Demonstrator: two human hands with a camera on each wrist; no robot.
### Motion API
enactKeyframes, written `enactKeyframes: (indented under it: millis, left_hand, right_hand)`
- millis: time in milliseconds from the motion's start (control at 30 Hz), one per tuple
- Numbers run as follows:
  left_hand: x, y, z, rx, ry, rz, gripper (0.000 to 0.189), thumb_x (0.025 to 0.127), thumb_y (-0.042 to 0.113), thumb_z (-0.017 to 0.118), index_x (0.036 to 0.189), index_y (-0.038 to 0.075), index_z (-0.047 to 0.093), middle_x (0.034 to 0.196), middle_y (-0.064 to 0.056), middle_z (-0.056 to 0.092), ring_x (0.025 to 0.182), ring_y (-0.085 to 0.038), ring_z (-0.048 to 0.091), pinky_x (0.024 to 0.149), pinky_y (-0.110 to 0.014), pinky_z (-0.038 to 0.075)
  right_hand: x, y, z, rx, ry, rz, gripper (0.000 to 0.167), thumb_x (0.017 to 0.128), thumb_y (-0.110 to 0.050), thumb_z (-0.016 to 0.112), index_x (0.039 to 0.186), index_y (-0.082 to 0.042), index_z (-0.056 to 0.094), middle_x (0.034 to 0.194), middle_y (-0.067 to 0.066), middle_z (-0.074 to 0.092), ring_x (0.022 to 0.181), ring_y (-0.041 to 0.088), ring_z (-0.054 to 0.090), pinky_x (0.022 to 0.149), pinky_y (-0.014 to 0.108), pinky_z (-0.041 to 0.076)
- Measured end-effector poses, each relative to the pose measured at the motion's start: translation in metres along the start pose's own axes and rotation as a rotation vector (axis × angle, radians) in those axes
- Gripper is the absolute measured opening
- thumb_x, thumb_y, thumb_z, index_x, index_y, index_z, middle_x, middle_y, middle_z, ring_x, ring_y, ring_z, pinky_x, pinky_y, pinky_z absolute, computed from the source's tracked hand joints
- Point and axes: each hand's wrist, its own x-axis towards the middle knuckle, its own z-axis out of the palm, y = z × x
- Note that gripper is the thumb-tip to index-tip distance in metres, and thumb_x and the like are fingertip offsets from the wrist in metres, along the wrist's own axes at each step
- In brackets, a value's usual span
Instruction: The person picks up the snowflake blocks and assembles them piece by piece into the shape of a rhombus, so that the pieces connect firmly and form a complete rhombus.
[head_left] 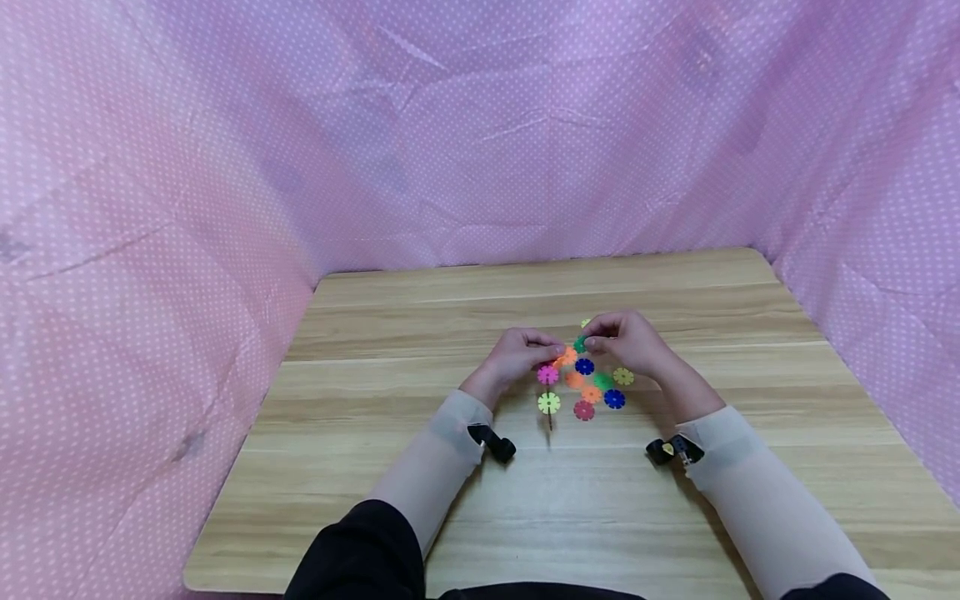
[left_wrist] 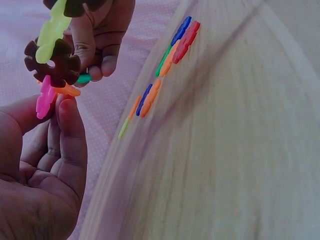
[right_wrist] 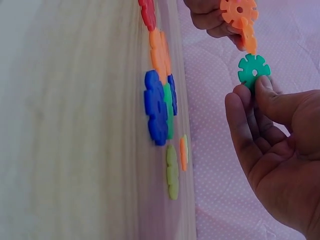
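My left hand (head_left: pixel 517 358) pinches a chain of slotted plastic flower discs between thumb and fingers. In the left wrist view the chain shows a yellow-green disc (left_wrist: pixel 52 30), a brown disc (left_wrist: pixel 59 62), a pink disc (left_wrist: pixel 46 97) and an orange disc (left_wrist: pixel 68 90). Opposite it, my right hand (head_left: pixel 633 342) holds a green disc (right_wrist: pixel 252 67) by its lower edge, thumb against fingertips. The green disc's upper edge is right by the end of an orange disc (right_wrist: pixel 248 36) of the chain. The chain's lower end hangs toward me over the table.
Loose discs lie on the wooden table (head_left: pixel 555 517) below my hands: a red disc (head_left: pixel 584 410), a yellow disc (head_left: pixel 623 377), a blue disc (head_left: pixel 614 399) and several others. A pink dotted cloth (head_left: pixel 525 150) hangs behind the table's far edge.
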Motion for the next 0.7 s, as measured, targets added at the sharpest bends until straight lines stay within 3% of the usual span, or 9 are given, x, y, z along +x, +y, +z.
enactKeyframes:
  millis: [333,700]
  left_hand:
    - [-0.001,0.001,0.001,-0.011,-0.009,-0.001,0.018,0.093,0.019,0.082,0.106,0.007,0.08,0.097,-0.004,0.076,0.081,-0.012,0.068,0.073,-0.025,0.059]
    - [-0.002,0.001,0.006,-0.011,0.013,0.015,0.014,0.094,0.012,0.081,0.105,0.002,0.08,0.094,-0.005,0.077,0.079,-0.011,0.068,0.07,-0.023,0.058]
  right_hand:
    - [-0.001,-0.002,0.004,-0.103,-0.004,-0.065,0.011,0.097,-0.003,0.075,0.103,-0.01,0.08,0.1,0.007,0.074,0.092,0.025,0.067,0.076,0.033,0.059]
    - [-0.002,-0.009,0.018,-0.249,0.078,-0.259,0.022,0.09,0.012,0.075,0.092,-0.009,0.081,0.092,0.004,0.071,0.085,0.022,0.068,0.073,0.03,0.06]
